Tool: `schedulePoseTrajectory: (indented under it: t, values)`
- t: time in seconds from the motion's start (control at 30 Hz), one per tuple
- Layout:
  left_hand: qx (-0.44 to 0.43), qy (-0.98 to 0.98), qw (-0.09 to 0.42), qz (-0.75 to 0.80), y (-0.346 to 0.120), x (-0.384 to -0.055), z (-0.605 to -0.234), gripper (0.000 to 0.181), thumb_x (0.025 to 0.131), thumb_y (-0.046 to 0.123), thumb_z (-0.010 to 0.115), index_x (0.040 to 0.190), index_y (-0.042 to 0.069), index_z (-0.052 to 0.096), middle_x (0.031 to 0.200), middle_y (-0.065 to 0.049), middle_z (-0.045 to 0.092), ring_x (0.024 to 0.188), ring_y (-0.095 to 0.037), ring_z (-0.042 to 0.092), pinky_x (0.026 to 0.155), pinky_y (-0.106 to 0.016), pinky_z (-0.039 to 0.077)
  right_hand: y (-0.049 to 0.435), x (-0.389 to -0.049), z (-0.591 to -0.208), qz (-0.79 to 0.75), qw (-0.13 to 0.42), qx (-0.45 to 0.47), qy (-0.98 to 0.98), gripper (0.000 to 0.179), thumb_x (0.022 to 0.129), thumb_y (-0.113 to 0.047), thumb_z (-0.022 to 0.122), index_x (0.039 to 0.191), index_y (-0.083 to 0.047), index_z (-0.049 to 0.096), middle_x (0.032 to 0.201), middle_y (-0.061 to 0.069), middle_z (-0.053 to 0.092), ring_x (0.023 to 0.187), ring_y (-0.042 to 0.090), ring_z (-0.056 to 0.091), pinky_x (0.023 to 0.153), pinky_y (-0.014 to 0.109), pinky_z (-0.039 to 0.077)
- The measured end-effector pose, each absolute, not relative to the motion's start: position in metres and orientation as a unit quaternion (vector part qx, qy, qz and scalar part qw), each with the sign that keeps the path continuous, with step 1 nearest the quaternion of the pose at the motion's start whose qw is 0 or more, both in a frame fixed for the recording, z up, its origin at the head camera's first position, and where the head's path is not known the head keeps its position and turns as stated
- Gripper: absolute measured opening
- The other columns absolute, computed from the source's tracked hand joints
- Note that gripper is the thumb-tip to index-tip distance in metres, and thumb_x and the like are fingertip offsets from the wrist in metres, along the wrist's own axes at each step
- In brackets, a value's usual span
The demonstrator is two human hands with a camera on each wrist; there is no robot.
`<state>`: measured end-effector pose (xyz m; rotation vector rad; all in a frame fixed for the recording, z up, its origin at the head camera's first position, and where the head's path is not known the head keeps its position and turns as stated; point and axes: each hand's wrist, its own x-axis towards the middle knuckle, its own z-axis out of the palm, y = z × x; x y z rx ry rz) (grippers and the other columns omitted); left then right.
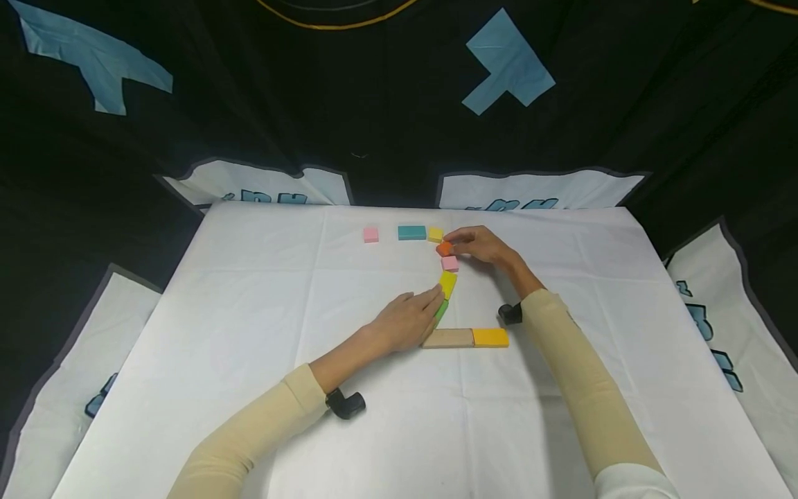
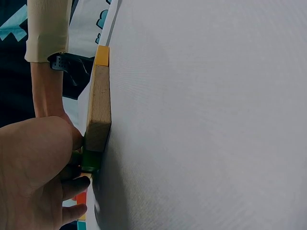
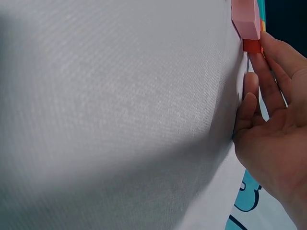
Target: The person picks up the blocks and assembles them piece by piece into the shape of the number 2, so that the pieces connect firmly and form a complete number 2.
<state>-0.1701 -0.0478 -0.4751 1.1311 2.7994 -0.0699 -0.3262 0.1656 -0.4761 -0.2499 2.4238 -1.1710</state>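
With its fingers straight, my left hand [image 1: 408, 320] lies along the yellow-green block [image 1: 447, 284] and the green block [image 1: 441, 312], fingertips at their left side. Part of the green block is hidden under the hand. Beside its heel is a plain wooden block [image 2: 99, 108], end to end with a yellow-orange block [image 1: 490, 337]. Farther off, my right hand [image 1: 479, 244] pinches a small orange-red block [image 1: 444, 249] between thumb and finger. A pink block [image 1: 449, 263] sits just nearer than it, and a small yellow block [image 1: 435, 234] just beyond.
A teal block [image 1: 411, 233] adjoins the small yellow one at its left, and another pink block [image 1: 370, 235] stands apart farther left. All lie on a white-covered table [image 1: 262, 291]. Dark cloth with blue tape [image 1: 508, 62] hangs behind the far edge.
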Motion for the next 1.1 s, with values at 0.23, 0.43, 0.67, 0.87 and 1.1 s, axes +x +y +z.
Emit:
schedulePoseTrajectory:
  t: [0.23,0.43,0.67,0.87,1.1]
  values:
    - [0.378,0.924,0.047,-0.028,-0.0478,-0.1714,-0.4766,0.056,0.108,0.032,0.041,0.156,0.005,0.032,0.161,-0.009,0.029,0.147,-0.018,0.027,0.111,-0.040,0.037,0.1642,-0.3269,-0.4761,-0.427,0.216,-0.073,0.875,0.035,0.095,-0.023,0.068,0.129,-0.014,0.068,0.141,0.008,0.055,0.131,0.028,0.042,0.115,0.052,0.027]
    - [0.379,0.924,0.041,-0.030,-0.0478,-0.1716,-0.4768,0.056,0.108,0.032,0.041,0.156,0.005,0.032,0.161,-0.009,0.029,0.146,-0.018,0.028,0.111,-0.040,0.037,0.1637,-0.3276,-0.4767,-0.427,0.214,-0.067,0.876,0.035,0.095,-0.025,0.070,0.128,-0.014,0.069,0.140,0.007,0.057,0.131,0.027,0.042,0.115,0.053,0.027]
    - [0.376,0.925,0.053,-0.023,-0.0475,-0.1708,-0.4770,0.056,0.108,0.032,0.041,0.156,0.005,0.032,0.161,-0.009,0.028,0.146,-0.019,0.028,0.111,-0.040,0.037,0.1635,-0.3259,-0.4779,-0.428,0.213,-0.063,0.876,0.033,0.095,-0.025,0.070,0.126,-0.014,0.069,0.138,0.007,0.058,0.129,0.027,0.044,0.114,0.051,0.028]
    - [0.378,0.924,0.050,-0.021,-0.0474,-0.1707,-0.4771,0.056,0.107,0.032,0.042,0.156,0.005,0.032,0.161,-0.010,0.029,0.146,-0.019,0.028,0.111,-0.041,0.037,0.1624,-0.3257,-0.4777,-0.429,0.214,-0.061,0.876,0.034,0.095,-0.025,0.070,0.127,-0.014,0.069,0.139,0.008,0.058,0.129,0.027,0.044,0.114,0.051,0.029]
    - [0.380,0.924,0.046,-0.022,-0.0476,-0.1707,-0.4772,0.056,0.108,0.032,0.041,0.155,0.005,0.032,0.161,-0.010,0.029,0.147,-0.019,0.027,0.111,-0.041,0.037,0.1597,-0.3264,-0.4789,-0.430,0.214,-0.060,0.875,0.035,0.094,-0.027,0.071,0.126,-0.014,0.069,0.139,0.008,0.057,0.129,0.027,0.044,0.114,0.052,0.029]
